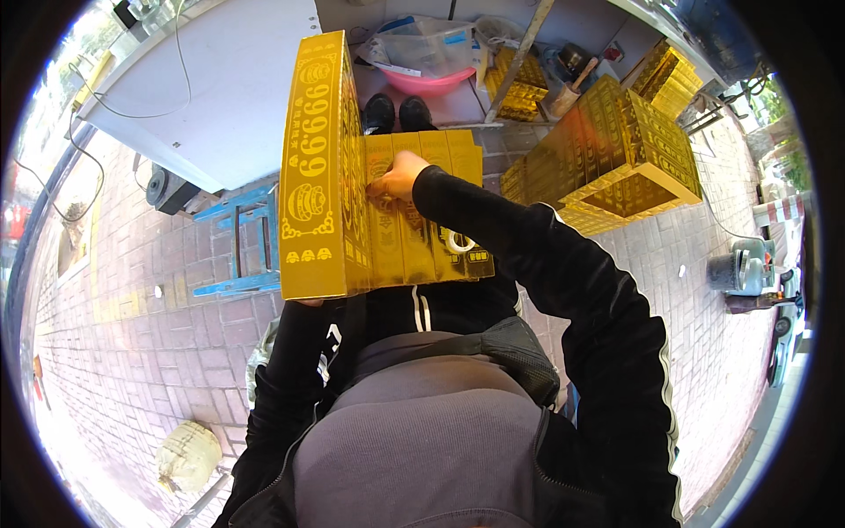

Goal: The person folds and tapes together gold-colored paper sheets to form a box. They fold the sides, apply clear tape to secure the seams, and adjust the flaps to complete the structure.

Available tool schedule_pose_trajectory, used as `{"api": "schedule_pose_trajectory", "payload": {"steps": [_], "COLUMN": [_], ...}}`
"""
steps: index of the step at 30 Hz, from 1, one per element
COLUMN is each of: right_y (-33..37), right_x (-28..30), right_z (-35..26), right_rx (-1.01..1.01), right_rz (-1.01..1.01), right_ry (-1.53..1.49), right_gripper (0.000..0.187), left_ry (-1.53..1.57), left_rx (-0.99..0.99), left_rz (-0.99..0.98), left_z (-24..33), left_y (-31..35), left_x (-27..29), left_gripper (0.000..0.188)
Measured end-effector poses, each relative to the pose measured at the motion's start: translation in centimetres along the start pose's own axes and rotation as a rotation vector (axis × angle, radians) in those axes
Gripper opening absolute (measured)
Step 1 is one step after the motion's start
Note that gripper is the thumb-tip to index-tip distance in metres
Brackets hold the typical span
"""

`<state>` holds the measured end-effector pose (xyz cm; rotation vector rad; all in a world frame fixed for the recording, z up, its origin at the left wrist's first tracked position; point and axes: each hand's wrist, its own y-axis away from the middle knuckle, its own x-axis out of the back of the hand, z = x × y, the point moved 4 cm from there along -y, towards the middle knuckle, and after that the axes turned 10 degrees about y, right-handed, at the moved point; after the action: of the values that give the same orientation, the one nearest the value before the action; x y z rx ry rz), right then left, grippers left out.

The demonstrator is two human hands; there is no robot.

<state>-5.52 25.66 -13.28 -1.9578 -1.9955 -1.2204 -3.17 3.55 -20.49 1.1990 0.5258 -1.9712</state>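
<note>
On my lap lies gold printed cardboard (422,246) with several narrow panels side by side. Along its left side stands a tall gold box (315,176) with pale printed patterns. My right hand (400,178) rests over the panels near that box, fingers curled and pressed together against the cardboard; what they pinch, if anything, is too small to make out. A white ring like a tape roll (459,241) sits on the panels below my right forearm. Only a sliver of my left hand (310,302) shows under the tall box's near edge, its fingers hidden.
A blue metal stool frame (242,242) stands at left, beside a white panel (229,88). More gold boxes (607,158) are stacked on the right. Ahead are clear plastic containers (427,44) in a pink basin (427,84). A pale sack (187,458) lies behind left.
</note>
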Motion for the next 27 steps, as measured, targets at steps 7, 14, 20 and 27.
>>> {"api": "schedule_pose_trajectory", "payload": {"steps": [7,14,20,27], "right_y": [0.4,-0.9,1.6,8.0], "right_x": [0.0,-1.4,0.9,-1.3], "right_z": [-0.5,-1.4,-1.4,-2.1], "right_rx": [-0.055,-0.171,-0.006,0.611], "right_rz": [0.028,0.087,-0.028,0.143], "right_ry": [0.191,0.326,0.258,1.014], "right_gripper": [0.035,0.04,0.032,0.049], "left_ry": [-0.001,-0.002,-0.012,-0.028], "left_rx": [0.003,0.012,0.005,-0.013], "left_rz": [-0.011,-0.018,-0.032,-0.051], "left_z": [0.0,-0.3,0.1,-0.2], "left_y": [-0.4,-0.5,-0.6,-0.3], "left_x": [0.2,0.3,-0.2,0.1], "left_gripper": [0.057,0.053,0.05,0.046]}}
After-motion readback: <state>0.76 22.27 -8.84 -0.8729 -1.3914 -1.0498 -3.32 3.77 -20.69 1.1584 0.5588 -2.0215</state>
